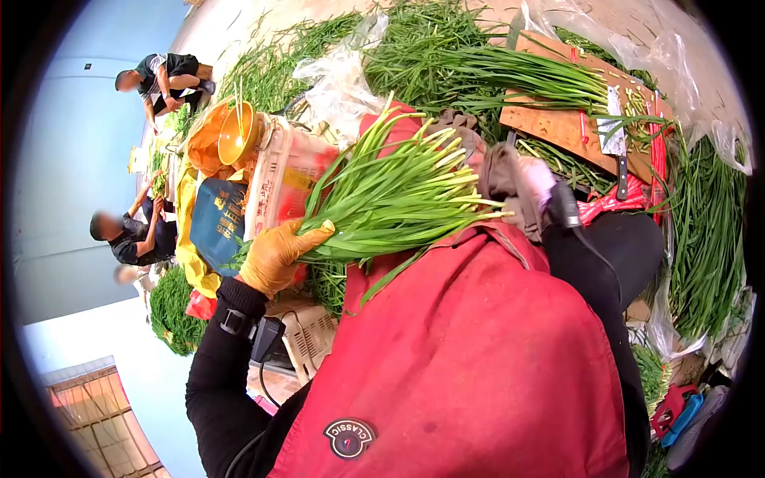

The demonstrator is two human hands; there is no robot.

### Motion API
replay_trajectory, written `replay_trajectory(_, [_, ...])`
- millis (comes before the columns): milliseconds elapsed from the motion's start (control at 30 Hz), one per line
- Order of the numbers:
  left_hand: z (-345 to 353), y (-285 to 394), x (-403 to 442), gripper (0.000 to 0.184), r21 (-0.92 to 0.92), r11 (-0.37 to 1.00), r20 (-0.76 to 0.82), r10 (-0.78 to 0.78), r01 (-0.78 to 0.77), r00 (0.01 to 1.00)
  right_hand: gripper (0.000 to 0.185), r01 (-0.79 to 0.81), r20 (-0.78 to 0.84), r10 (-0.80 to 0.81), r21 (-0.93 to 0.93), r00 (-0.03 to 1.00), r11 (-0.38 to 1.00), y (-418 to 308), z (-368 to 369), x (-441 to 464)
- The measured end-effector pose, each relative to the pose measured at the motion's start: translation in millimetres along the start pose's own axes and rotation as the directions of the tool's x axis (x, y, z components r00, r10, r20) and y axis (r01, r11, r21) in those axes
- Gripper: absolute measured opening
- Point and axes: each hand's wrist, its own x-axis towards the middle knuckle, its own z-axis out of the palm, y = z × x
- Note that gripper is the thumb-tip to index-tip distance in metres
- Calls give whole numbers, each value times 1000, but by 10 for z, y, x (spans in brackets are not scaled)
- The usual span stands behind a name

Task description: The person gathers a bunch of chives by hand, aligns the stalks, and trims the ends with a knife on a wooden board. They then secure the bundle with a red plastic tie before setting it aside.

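My left hand (279, 259), in an orange glove, is closed around the leafy end of a bunch of garlic chives (398, 191). The pale cut stems fan out to the right over my red apron (454, 350). Smeared by motion, my right hand (537, 178) is beside a brown cloth (510, 187), near the stem ends; its fingers cannot be made out. Further right, a cleaver (612, 131) lies on a wooden board (530, 115), with more chives and cut bits of stem around it.
Loose chives (430, 68) spread over the floor. A plastic crate (283, 171) stands left with a yellow bowl (237, 131) on it. Plastic sheeting (347, 76) and red ties (617, 199) lie about. Co-workers (131, 239) sit at far left. A heap of chives (705, 247) lies right.
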Motion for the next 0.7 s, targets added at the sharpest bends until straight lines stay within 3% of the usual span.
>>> replay_trajectory(67, [-9,8,29,68,4,1000,-15,8,-8,1000,36,-10,-66,43,441,997,898,-510,-94,-230])
replay_trajectory(100, [-17,23,34,67,10,1000,-13,7,-7,1000,37,-1,-55,37,553,998,833,-795,-72,-365])
replay_trajectory(167, [-6,34,34,66,18,1000,-1,-6,6,1000,38,46,-24,-39,559,999,828,-1198,123,-560])
replay_trajectory(200, [-1,29,32,66,22,1000,8,-16,16,1000,32,376,-57,-373,226,926,899,-1143,355,-499])
replay_trajectory(233, [4,24,37,66,26,999,14,-26,25,1000,27,652,-83,-663,-128,744,748,-1087,588,-438])
replay_trajectory(333, [27,-3,35,78,-23,1000,2,4,-4,1000,26,617,-55,-679,-372,732,694,-930,821,-215])
replay_trajectory(433, [54,-15,4,80,8,999,35,-37,36,999,20,349,-4,-411,-521,912,779,-1002,834,-189])
replay_trajectory(467, [60,-12,9,80,9,1000,36,-31,30,999,18,324,-9,-363,-432,932,841,-953,843,-130])
replay_trajectory(567, [28,-12,9,75,26,999,32,-20,19,999,21,191,37,-204,-541,978,819,-909,727,-78])
replay_trajectory(600, [28,-26,3,70,33,999,36,-18,17,999,25,182,-4,-232,-604,973,776,-774,696,-108])
replay_trajectory(633, [25,-32,7,65,39,999,43,-14,13,999,32,89,124,10,-761,992,643,-502,605,17])
replay_trajectory(700, [24,-10,19,65,24,1000,19,-8,7,1000,34,46,101,40,-726,994,686,-304,382,-25])
